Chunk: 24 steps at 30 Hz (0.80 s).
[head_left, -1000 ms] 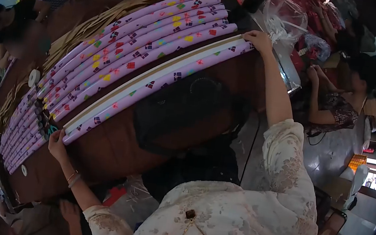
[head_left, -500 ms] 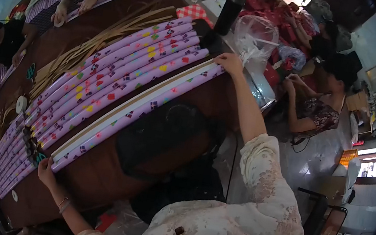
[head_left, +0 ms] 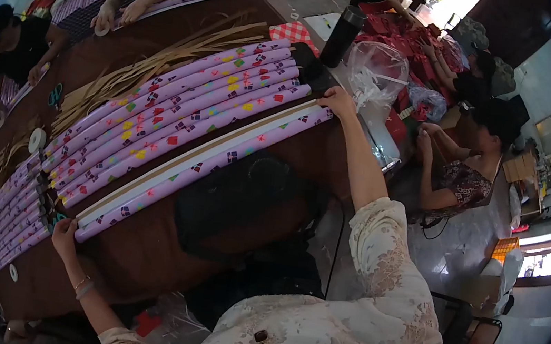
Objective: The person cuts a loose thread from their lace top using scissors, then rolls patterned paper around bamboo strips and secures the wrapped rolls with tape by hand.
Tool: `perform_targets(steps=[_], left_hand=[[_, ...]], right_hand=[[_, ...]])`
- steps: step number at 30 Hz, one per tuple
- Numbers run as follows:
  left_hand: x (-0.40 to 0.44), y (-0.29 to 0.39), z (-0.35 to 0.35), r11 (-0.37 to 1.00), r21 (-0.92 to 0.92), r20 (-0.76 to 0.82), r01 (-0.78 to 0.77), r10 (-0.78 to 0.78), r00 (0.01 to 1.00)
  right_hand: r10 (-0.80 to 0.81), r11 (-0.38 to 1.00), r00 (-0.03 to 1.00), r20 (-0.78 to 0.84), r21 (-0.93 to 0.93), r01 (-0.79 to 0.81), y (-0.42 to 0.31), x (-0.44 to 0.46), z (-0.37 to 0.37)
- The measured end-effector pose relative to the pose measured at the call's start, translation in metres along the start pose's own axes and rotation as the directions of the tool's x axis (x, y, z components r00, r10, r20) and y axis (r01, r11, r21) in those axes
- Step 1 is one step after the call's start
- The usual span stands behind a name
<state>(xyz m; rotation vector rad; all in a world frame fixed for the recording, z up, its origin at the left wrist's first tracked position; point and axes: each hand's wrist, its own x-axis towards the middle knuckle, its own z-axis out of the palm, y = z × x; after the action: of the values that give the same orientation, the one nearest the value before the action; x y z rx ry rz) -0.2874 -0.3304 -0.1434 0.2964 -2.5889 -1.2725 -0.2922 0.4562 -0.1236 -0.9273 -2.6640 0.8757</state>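
Observation:
A partly unrolled roll of lilac patterned wrapping paper (head_left: pixel 210 163) lies across the table in front of me. Along its white edge runs a narrow brown strip (head_left: pixel 206 141), perhaps tape backing. At the strip's near-left end, my left hand (head_left: pixel 65 238) is closed, thumb and fingers pinched together. My right hand (head_left: pixel 338 102) pinches the far end, beside the tip of the roll. Between the two hands the strip stretches straight. Just beyond it, several finished-looking patterned rolls (head_left: pixel 185 118) lie side by side.
Loose brown strips (head_left: pixel 143 67) are heaped behind the rolls. Scissors (head_left: pixel 55 95) and a white tape roll (head_left: pixel 37 140) lie at left. A black bottle (head_left: pixel 342 38) and a plastic bag (head_left: pixel 376 70) stand at the far right. Other people work around the table.
The view has shifted slightly, so the table and rolls sit a little lower and to the right. Both hands stay at the two ends of the strip.

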Motion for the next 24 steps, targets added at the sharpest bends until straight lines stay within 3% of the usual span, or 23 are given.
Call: perform_targets(steps=[1, 4, 6, 9, 11, 15, 17, 18, 21, 22, 24], left_hand=[[0.002, -0.001, -0.002, 0.996, 0.073, 0.006, -0.059, 0.059, 0.998], [0.000, 0.003, 0.001, 0.997, 0.076, -0.018, -0.001, 0.002, 1.000], [0.000, -0.001, 0.002, 1.000, -0.016, -0.017, 0.003, -0.003, 1.000], [-0.003, 0.006, 0.001, 0.999, 0.045, -0.041, 0.018, -0.016, 0.999], [-0.004, 0.012, 0.002, 0.986, 0.161, -0.054, 0.046, -0.038, 0.998], [-0.011, 0.030, 0.003, 0.985, 0.160, -0.063, 0.063, -0.053, 0.997], [-0.008, 0.022, 0.003, 0.988, 0.147, -0.062, 0.041, -0.032, 0.998], [-0.001, 0.006, 0.003, 0.985, 0.169, -0.058, 0.023, -0.014, 0.998], [-0.005, 0.016, 0.006, 0.988, 0.149, -0.084, 0.041, -0.029, 0.996], [-0.006, 0.022, 0.009, 0.989, 0.142, -0.083, 0.042, -0.031, 0.996], [-0.010, 0.028, 0.006, 0.986, 0.149, -0.088, 0.069, -0.056, 0.995]], right_hand=[[-0.003, 1.000, 1.000, -0.012, 0.000, 0.003, 0.000, -0.001, 0.001], [-0.119, 0.989, 0.987, -0.108, -0.104, 0.108, 0.015, 0.010, 0.009], [-0.220, 0.971, 0.976, -0.010, -0.103, 0.217, 0.026, 0.026, 0.010], [-0.238, 0.965, 0.971, 0.018, -0.109, 0.238, 0.025, 0.030, 0.013], [-0.153, 0.980, 0.986, 0.068, -0.121, 0.160, 0.022, 0.029, 0.009], [-0.181, 0.955, 0.983, 0.019, -0.235, 0.180, 0.020, 0.028, 0.011], [-0.187, 0.981, 0.982, -0.002, -0.047, 0.187, 0.047, 0.053, 0.019], [0.003, 0.988, 0.986, 0.164, 0.155, -0.028, 0.034, 0.044, 0.007], [0.134, 0.691, 0.977, 0.163, 0.691, -0.210, 0.017, 0.021, -0.015], [0.133, 0.695, 0.978, 0.158, 0.688, -0.206, 0.027, 0.030, -0.021], [-0.042, 0.241, 0.908, 0.416, 0.887, -0.395, 0.070, 0.067, -0.026]])
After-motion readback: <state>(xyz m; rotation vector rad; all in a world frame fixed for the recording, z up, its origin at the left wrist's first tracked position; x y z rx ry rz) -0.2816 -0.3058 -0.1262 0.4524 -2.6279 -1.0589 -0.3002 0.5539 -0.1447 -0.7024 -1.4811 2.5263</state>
